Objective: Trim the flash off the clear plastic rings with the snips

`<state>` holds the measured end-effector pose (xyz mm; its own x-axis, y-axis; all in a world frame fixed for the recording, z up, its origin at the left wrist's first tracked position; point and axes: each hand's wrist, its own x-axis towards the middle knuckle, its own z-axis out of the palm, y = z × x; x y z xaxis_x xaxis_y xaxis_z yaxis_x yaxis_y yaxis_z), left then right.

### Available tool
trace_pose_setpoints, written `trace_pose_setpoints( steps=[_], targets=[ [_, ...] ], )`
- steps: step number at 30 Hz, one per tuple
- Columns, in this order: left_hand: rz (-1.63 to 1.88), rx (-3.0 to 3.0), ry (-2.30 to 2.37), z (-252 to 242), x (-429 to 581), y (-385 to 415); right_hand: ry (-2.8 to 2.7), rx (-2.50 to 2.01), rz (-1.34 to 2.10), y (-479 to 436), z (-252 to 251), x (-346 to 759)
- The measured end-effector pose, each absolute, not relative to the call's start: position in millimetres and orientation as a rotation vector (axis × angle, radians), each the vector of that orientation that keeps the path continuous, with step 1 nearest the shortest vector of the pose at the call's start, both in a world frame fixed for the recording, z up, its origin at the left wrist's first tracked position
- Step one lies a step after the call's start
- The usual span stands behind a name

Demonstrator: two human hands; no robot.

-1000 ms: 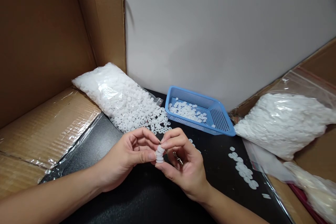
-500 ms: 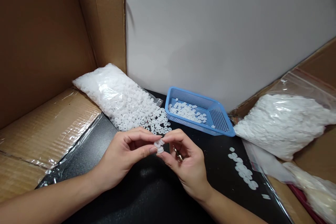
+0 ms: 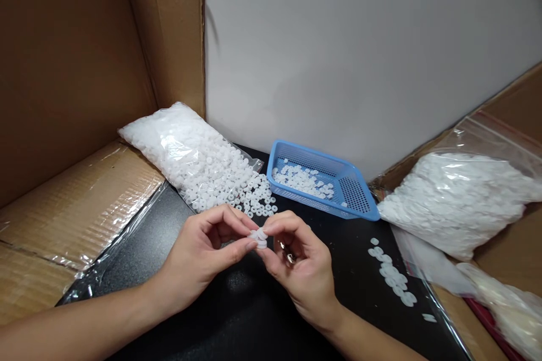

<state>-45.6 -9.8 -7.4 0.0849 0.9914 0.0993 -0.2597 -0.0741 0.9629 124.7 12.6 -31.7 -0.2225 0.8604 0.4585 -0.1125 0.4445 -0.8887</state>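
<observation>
My left hand [image 3: 212,248] is closed in a pinch, its thumb and forefinger tips on small white plastic pieces [image 3: 259,236]. From the other side, the thumb and forefinger of my right hand [image 3: 308,268] grip the same cluster, which looks like a round piece below and smaller ones above. Shiny metal bits [image 3: 288,254] lie in the curled fingers of my right hand; their kind is unclear. Just beyond my hands, loose white plastic rings [image 3: 258,197] spill from the mouth of a clear bag [image 3: 182,146].
Behind my right hand stands a blue perforated basket [image 3: 351,192] with small white pieces inside. White discs [image 3: 392,276] lie in a strip on the black tabletop [image 3: 347,299]. A full zip bag [image 3: 453,197] sits at right, cardboard [image 3: 84,192] at left.
The fingertips have drawn closer around the white pieces, which have turned slightly. Both hands stay in nearly the same place, and the metal bits in the right hand have shifted.
</observation>
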Motion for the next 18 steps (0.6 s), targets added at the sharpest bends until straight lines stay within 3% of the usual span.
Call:
trace_pose_setpoints(
  steps=[18],
  targets=[
    [1.275, 0.993, 0.871, -2.3, -45.0, -9.6, -1.422, -0.79, 1.424, 16.6, -29.9, 127.7]
  ],
)
